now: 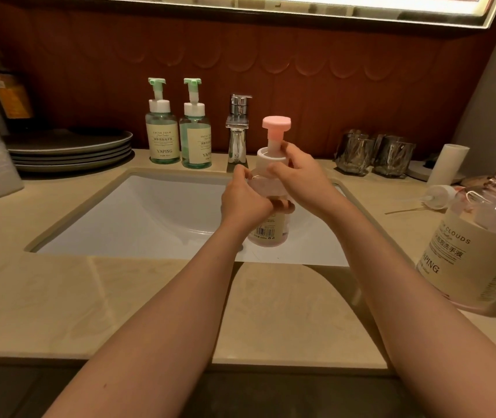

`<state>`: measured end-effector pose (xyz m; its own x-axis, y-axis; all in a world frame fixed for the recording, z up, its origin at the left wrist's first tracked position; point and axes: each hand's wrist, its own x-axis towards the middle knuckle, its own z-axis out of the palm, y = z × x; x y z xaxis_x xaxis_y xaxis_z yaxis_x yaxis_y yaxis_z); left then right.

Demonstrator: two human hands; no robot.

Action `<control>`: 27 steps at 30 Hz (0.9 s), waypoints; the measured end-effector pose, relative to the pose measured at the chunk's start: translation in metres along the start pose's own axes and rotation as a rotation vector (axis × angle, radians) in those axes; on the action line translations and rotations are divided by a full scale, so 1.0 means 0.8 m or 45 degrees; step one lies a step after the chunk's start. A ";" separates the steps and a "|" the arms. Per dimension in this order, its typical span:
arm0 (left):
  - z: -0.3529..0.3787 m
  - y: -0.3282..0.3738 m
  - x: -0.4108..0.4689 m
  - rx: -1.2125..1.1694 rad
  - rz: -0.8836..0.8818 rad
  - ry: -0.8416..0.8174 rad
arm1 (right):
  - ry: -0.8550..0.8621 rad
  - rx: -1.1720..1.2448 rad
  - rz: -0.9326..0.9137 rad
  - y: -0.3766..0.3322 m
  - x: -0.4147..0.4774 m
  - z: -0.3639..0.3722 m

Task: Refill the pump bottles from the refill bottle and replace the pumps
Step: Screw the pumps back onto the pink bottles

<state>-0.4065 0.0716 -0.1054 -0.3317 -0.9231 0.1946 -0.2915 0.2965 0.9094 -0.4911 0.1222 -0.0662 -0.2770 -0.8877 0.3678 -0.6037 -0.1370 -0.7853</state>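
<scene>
Over the sink point(138, 212), both hands hold the pink pump bottle point(270, 218) upright, pump topmost.

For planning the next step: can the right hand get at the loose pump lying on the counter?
Probably yes, once freed: the right hand now grips the collar of the pink pump bottle, and nothing stands between it and the loose pump.

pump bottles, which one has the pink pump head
The bottle held over the sink, left hand around its body, right hand at its collar. The two green-pumped bottles stand beside the faucet.
</scene>
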 end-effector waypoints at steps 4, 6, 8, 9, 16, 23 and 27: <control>0.003 -0.002 0.001 0.097 0.041 0.031 | 0.360 -0.224 0.006 0.010 0.003 0.004; 0.006 -0.001 0.000 0.149 0.088 0.034 | 0.506 -0.254 0.069 0.013 0.004 0.007; 0.010 0.001 -0.001 0.142 0.112 0.030 | 0.541 -0.262 0.118 0.014 0.005 0.011; 0.011 0.002 -0.001 0.112 0.114 0.029 | 0.506 -0.255 0.122 0.014 0.005 0.012; 0.003 0.001 0.002 -0.009 -0.014 0.061 | 0.058 0.106 0.035 0.011 0.007 0.011; 0.003 -0.001 0.003 0.052 -0.006 0.064 | 0.417 -0.103 -0.020 0.014 0.009 0.006; 0.006 0.001 0.002 0.050 0.004 0.046 | 0.442 -0.094 0.002 0.016 0.009 0.005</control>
<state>-0.4114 0.0713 -0.1061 -0.3006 -0.9300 0.2115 -0.3256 0.3085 0.8937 -0.4975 0.1127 -0.0755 -0.5083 -0.6836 0.5238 -0.6517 -0.0923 -0.7529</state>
